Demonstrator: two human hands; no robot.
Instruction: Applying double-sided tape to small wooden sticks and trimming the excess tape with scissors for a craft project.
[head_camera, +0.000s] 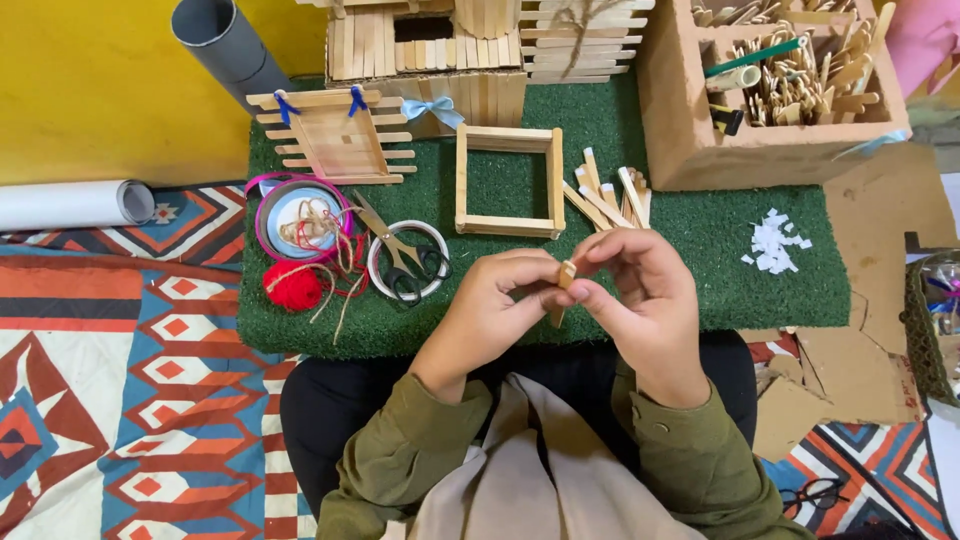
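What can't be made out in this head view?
- Wooden stick: the left hand and right hand cover most of it.
- Stick house: cut off by the top edge.
- Basket: cut off by the right edge.
- Paper scraps: too small to tell shapes.

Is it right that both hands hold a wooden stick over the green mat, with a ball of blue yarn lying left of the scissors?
Not quite: the head view shows the yarn ball is red. The rest stands: the left hand and right hand hold a wooden stick over the green mat, with the yarn left of the scissors.
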